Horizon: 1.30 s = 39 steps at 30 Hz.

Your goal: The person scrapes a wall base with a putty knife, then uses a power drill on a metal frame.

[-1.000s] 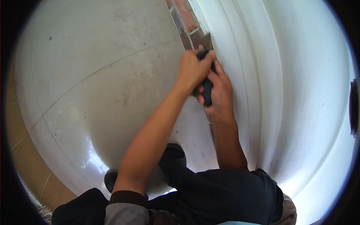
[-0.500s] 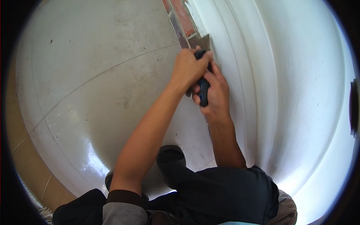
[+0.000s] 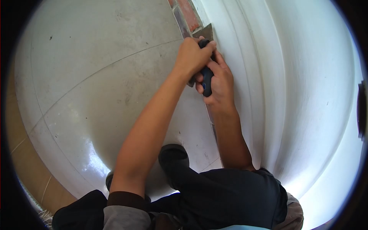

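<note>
the floor tile is shining smooth and glossy, while the brick strip is looking rough and matt. the scraper blade is showing dull metal, its black handle appearing matt, like plastic or rubber. the white moulding is giving off a smooth painted sheen beside trousers of matt cloth.

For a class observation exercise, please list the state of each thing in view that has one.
Left hand, closed on the upper dark handle
Right hand, closed on the lower dark handle
Metal blade, bare; contact unclear
Brick strip, exposed ahead of the blade
Floor, specked, partly glossy
Dark shoe, being worn
</note>
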Tool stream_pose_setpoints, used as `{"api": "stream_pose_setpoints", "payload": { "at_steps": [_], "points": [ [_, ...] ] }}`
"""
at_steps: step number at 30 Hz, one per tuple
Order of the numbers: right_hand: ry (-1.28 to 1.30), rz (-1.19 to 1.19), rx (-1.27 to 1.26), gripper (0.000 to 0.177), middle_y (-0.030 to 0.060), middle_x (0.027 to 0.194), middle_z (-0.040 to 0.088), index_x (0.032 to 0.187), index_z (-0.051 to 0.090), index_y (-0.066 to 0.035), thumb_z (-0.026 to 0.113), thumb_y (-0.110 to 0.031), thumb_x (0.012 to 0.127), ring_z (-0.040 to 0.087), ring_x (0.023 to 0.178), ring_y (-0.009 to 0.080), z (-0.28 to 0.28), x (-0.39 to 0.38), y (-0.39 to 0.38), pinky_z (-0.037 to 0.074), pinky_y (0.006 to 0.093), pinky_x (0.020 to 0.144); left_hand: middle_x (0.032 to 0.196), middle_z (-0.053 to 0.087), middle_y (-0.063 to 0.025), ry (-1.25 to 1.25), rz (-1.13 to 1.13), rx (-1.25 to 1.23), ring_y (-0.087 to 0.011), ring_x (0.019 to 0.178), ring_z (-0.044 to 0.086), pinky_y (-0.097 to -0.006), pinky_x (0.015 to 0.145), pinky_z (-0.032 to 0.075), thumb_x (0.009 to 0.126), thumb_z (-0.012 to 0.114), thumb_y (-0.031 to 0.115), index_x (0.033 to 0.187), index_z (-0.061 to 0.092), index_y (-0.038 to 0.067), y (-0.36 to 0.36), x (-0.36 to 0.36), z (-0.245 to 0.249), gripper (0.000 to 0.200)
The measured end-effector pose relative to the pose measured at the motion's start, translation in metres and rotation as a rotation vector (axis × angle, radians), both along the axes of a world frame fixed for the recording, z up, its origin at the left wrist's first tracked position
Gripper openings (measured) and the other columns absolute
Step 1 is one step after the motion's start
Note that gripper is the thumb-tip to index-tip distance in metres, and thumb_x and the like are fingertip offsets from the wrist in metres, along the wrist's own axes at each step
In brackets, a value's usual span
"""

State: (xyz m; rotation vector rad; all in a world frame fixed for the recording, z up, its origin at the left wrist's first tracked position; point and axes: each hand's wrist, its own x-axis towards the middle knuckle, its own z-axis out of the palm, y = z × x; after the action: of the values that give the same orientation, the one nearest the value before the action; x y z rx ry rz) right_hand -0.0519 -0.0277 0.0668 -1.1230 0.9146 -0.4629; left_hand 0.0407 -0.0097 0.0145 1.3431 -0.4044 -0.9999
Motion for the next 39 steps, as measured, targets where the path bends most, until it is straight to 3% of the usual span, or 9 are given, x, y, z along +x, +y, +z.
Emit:
{"api": "stream_pose_setpoints", "payload": {
  "at_steps": [2, 7, 10, 17, 22, 26, 30, 33, 39],
  "points": [
    [-0.005, -0.016, -0.011, 0.047, 0.0038, 0.08, 0.057, 0.146, 0.045, -0.01, 0.045, -0.011, 0.099, 0.048, 0.052, 0.0087, 0.003, -0.002, 0.005, 0.038, 0.0239, 0.033, 0.063, 0.062, -0.0104, -0.004, -0.005, -0.006, -0.016, 0.055, 0.058, -0.0347, 0.056, 0.05, 0.088, 0.07, 0.034, 0.089, 0.067, -0.009, -0.001, 0.006, 0.003, 0.043],
    [-0.024, -0.029, -0.004, 0.047, 0.0051, 0.087, 0.059, 0.146, 0.046, -0.009, 0.045, -0.01, 0.098, 0.049, 0.053, 0.0089, 0.005, -0.017, 0.015, 0.039, 0.0222, 0.033, 0.06, 0.06, -0.0096, -0.196, 0.126, -0.111, -0.0165, 0.044, 0.055, -0.031, 0.037, 0.042, 0.089, 0.069, 0.033, 0.081, 0.064, -0.006, -0.003, -0.014, -0.013, 0.04],
    [-0.041, -0.025, 0.036, 0.049, 0.0061, 0.09, 0.059, 0.147, 0.043, -0.007, 0.044, -0.01, 0.098, 0.049, 0.055, 0.0093, 0.0, 0.0, -0.001, 0.039, 0.0227, 0.035, 0.061, 0.061, -0.0091, 0.026, 0.045, -0.045, -0.0175, 0.043, 0.055, -0.032, 0.038, 0.043, 0.088, 0.069, 0.032, 0.084, 0.065, -0.007, -0.004, 0.005, 0.005, 0.04],
    [-0.094, -0.007, 0.069, 0.043, 0.0051, 0.083, 0.056, 0.142, 0.045, -0.008, 0.045, -0.012, 0.1, 0.049, 0.054, 0.0115, 0.003, -0.013, 0.011, 0.039, 0.0245, 0.034, 0.063, 0.063, -0.0118, -0.218, 0.14, -0.051, -0.0185, 0.043, 0.055, -0.0335, 0.04, 0.045, 0.086, 0.071, 0.035, 0.081, 0.066, -0.006, -0.005, -0.02, -0.017, 0.041],
    [-0.082, -0.056, 0.099, 0.045, 0.0029, 0.078, 0.053, 0.145, 0.044, -0.01, 0.045, -0.014, 0.1, 0.048, 0.052, 0.0095, 0.003, -0.003, 0.0, 0.038, 0.0251, 0.034, 0.062, 0.063, -0.0108, 0.01, 0.007, 0.121, -0.0183, 0.054, 0.06, -0.0335, 0.054, 0.049, 0.085, 0.071, 0.033, 0.078, 0.067, -0.005, 0.004, 0.01, 0.029, 0.039],
    [-0.116, -0.012, 0.077, 0.047, 0.0053, 0.085, 0.056, 0.147, 0.044, -0.011, 0.042, -0.012, 0.1, 0.048, 0.052, 0.0094, 0.009, -0.014, 0.01, 0.039, 0.0244, 0.034, 0.068, 0.066, -0.0241, -0.086, 0.073, 0.034, -0.0354, 0.07, 0.071, -0.0412, 0.069, 0.055, 0.081, 0.072, 0.031, 0.076, 0.067, -0.009, 0.003, -0.013, 0.01, 0.04],
    [-0.018, -0.021, 0.044, 0.05, 0.0045, 0.083, 0.058, 0.149, 0.042, -0.011, 0.043, -0.01, 0.099, 0.047, 0.051, 0.0095, 0.001, -0.006, 0.0, 0.038, 0.0248, 0.034, 0.064, 0.065, -0.0218, -0.016, 0.087, 0.017, -0.03, 0.059, 0.068, -0.0396, 0.06, 0.054, 0.082, 0.071, 0.032, 0.082, 0.069, -0.009, -0.003, -0.004, 0.005, 0.041],
    [0.015, -0.039, 0.01, 0.05, 0.0031, 0.079, 0.056, 0.149, 0.042, -0.013, 0.046, -0.011, 0.099, 0.047, 0.051, 0.0089, 0.005, -0.005, 0.005, 0.037, 0.0252, 0.034, 0.06, 0.061, -0.0083, -0.02, 0.11, -0.078, -0.0143, 0.046, 0.056, -0.0305, 0.038, 0.042, 0.087, 0.071, 0.035, 0.079, 0.065, -0.005, -0.005, -0.007, -0.006, 0.041],
    [0.106, -0.026, -0.026, 0.049, 0.0031, 0.083, 0.056, 0.149, 0.043, -0.011, 0.043, -0.01, 0.099, 0.048, 0.053, 0.0087, 0.0, -0.025, 0.016, 0.038, 0.0244, 0.035, 0.059, 0.059, -0.0067, -0.026, 0.075, -0.087, -0.0137, 0.044, 0.054, -0.0308, 0.038, 0.042, 0.091, 0.067, 0.033, 0.075, 0.063, -0.003, 0.001, -0.034, -0.024, 0.04]
  ]
}}
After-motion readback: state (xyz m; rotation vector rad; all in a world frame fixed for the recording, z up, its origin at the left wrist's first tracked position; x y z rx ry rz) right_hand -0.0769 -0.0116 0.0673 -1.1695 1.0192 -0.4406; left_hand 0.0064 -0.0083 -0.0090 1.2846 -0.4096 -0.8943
